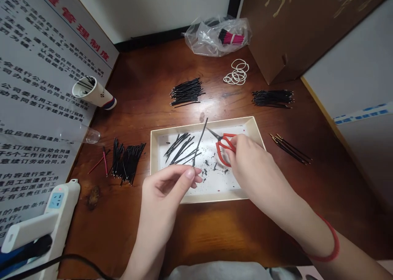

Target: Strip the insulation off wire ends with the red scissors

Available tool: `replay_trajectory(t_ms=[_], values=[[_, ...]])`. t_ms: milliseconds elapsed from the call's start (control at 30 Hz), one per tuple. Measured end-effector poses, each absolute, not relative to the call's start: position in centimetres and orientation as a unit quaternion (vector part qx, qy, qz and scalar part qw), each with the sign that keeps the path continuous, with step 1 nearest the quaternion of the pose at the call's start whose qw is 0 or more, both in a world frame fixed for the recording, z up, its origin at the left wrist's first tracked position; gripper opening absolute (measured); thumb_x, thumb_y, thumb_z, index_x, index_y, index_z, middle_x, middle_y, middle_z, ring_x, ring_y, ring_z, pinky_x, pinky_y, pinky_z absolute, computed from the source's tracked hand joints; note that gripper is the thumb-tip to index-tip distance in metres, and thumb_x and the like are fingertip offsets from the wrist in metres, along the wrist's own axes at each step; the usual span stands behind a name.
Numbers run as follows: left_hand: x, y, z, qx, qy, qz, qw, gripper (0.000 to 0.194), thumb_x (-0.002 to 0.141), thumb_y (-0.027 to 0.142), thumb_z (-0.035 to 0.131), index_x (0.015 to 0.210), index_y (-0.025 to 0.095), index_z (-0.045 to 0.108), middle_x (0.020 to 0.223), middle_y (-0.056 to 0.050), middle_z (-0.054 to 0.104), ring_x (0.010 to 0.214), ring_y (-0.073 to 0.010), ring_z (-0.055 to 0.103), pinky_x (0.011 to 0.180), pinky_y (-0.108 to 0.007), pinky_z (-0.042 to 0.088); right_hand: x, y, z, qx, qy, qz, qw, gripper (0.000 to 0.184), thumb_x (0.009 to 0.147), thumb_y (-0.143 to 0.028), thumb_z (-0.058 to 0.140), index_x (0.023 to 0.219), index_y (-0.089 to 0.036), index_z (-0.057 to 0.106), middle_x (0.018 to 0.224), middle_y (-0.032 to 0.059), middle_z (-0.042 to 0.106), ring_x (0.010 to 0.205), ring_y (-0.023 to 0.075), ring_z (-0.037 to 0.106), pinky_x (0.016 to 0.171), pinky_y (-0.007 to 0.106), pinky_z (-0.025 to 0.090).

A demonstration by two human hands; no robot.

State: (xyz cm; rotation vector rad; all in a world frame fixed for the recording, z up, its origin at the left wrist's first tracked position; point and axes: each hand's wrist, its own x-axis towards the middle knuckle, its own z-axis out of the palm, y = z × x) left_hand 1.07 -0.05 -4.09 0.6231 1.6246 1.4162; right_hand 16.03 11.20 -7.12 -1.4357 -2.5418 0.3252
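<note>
Head view: left fingers [188,175] pinch a black wire [200,141], right fingers [236,143] close on red scissors [222,148], which they half hide.

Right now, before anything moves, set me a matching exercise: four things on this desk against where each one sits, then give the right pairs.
Things:
1 red-handled scissors
2 pink wire bundle
3 paper cup
4 rubber bands

Places:
A in a clear plastic bag
B loose on the wooden desk
C on its side, black wires inside
D in the cream tray, under the right hand

Pairs: 1D, 2A, 3C, 4B
</note>
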Motion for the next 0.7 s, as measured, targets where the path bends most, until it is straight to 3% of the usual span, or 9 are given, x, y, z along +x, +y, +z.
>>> replay_trajectory(t_ms=[133,233,333,433,567,700], values=[[0.8,-0.1,-4.3,0.223,0.65,0.586,0.43,0.008,0.085,0.025,0.074,0.079,0.027,0.079,0.078,0.003,0.078,0.07,-0.0078,0.068,0.068,-0.013,0.055,17.0,10.9,-5.5,-0.453,-0.808,0.305,0.22,0.01,0.09,-0.019,0.055,0.099,-0.02,0.05,0.085,0.0042,0.067,0.069,0.0177,0.064,0.058,0.027,0.048],[0.8,-0.1,-4.3,0.227,0.665,0.586,0.404,0.007,0.086,0.025,0.074,0.081,0.027,0.079,0.079,0.004,0.077,0.074,-0.008,0.069,0.071,-0.013,0.055,17.5,10.2,-4.1,-0.426,-0.763,0.414,0.256,0.021,0.081,-0.023,0.065,0.094,-0.024,0.048,0.079,-0.0022,0.057,0.07,0.0143,0.058,0.064,0.025,0.048],[0.9,0.0,-4.2,0.239,0.675,0.579,0.39,0.011,0.088,0.024,0.071,0.08,0.025,0.078,0.078,0.002,0.076,0.075,-0.0094,0.069,0.071,-0.014,0.055,17.5,9.2,-3.1,-0.349,-0.692,0.616,0.14,0.02,0.083,-0.031,0.066,0.089,-0.025,0.048,0.078,-0.003,0.053,0.066,0.0119,0.052,0.053,0.02,0.042],[0.9,0.2,-4.3,0.243,0.67,0.579,0.397,0.014,0.09,0.024,0.069,0.079,0.024,0.077,0.076,0.002,0.075,0.072,-0.0088,0.067,0.069,-0.014,0.054,17.2,8.2,-3.1,-0.324,-0.553,0.767,0.041,0.039,0.083,-0.055,0.069,0.081,-0.024,0.044,0.063,-0.0069,0.042,0.051,0.0082,0.035,0.044,0.02,0.031],[0.9,0.3,-4.5,0.241,0.663,0.583,0.403,0.014,0.091,0.024,0.068,0.081,0.026,0.077,0.075,0.003,0.074,0.071,-0.0074,0.064,0.069,-0.012,0.052,16.8,7.6,-3.8,-0.318,-0.484,0.814,0.051,0.057,0.077,-0.078,0.06,0.079,-0.023,0.044,0.057,-0.0079,0.037,0.047,0.0074,0.031,0.041,0.021,0.027],[1.0,0.3,-4.4,0.234,0.662,0.59,0.399,0.014,0.09,0.023,0.069,0.079,0.025,0.077,0.075,0.003,0.074,0.07,-0.0075,0.064,0.067,-0.012,0.052,16.6,7.6,-4.0,-0.312,-0.477,0.821,0.038,0.057,0.077,-0.078,0.059,0.078,-0.023,0.044,0.058,-0.0077,0.038,0.047,0.0069,0.031,0.042,0.02,0.028]])
